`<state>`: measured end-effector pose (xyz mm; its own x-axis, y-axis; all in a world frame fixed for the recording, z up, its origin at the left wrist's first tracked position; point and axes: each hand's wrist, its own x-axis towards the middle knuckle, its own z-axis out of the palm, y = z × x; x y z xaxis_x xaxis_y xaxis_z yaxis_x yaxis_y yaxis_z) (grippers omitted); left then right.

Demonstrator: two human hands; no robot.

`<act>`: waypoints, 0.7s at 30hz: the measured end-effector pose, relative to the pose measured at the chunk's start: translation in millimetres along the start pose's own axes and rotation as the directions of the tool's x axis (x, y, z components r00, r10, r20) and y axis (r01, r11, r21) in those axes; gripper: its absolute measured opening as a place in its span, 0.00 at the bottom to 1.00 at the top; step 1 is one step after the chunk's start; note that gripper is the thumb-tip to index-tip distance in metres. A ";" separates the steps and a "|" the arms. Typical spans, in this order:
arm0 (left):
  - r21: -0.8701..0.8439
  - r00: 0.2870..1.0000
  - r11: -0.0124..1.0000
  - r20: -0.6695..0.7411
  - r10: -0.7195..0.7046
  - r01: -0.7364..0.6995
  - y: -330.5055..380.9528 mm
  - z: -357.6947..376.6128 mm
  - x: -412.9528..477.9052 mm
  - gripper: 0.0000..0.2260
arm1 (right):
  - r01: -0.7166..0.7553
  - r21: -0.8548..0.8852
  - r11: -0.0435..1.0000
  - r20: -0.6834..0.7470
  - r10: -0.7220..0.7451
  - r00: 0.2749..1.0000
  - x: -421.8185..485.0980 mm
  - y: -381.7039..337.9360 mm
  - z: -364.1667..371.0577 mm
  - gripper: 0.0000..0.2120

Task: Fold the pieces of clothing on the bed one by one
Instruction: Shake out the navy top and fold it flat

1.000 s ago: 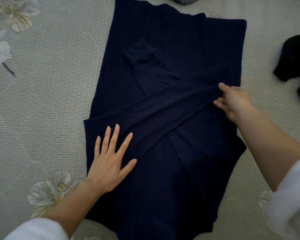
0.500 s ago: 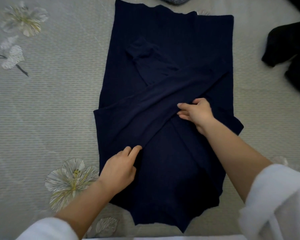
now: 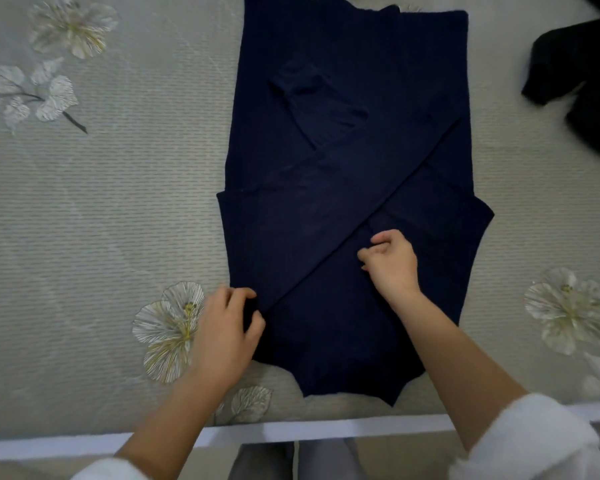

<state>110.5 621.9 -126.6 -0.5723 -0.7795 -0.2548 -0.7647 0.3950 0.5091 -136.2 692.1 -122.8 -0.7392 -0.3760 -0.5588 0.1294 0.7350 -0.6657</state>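
Navy top (image 3: 343,168) is lying flat on the bed (image 3: 118,202), left hand (image 3: 226,337) fingers (image 3: 232,294) pinching its crossed sleeve (image 3: 326,216) end, right hand (image 3: 392,265) curling at the sleeve edge, grasp unclear; uneven tugging is risking dragging the sleeve askew and bunching the fold.

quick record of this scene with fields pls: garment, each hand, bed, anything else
garment: navy garment, laid flat on the bed, sleeves folded over its front
top fold: diagonal sleeve, running from upper right to lower left
left hand: grips the garment at its lower left edge
right hand: on the garment beside the diagonal sleeve, fingers curled; whether they pinch the fabric is unclear
surface: grey bedspread with flower print
other: black clothing at the far right, apart from the navy garment
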 end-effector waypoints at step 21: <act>0.335 0.647 0.607 0.640 0.414 -0.721 1.1 -2.4 10.8 0.23 | 0.469 -0.722 0.508 0.372 -0.286 0.883 -54.6 121.9 -111.1 0.22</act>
<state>104.2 612.7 -126.8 -0.8766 -0.0292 -0.4803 -0.1510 0.9644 0.2171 -153.5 864.9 -118.5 -0.4439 -0.7520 -0.4873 -0.7582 0.6050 -0.2430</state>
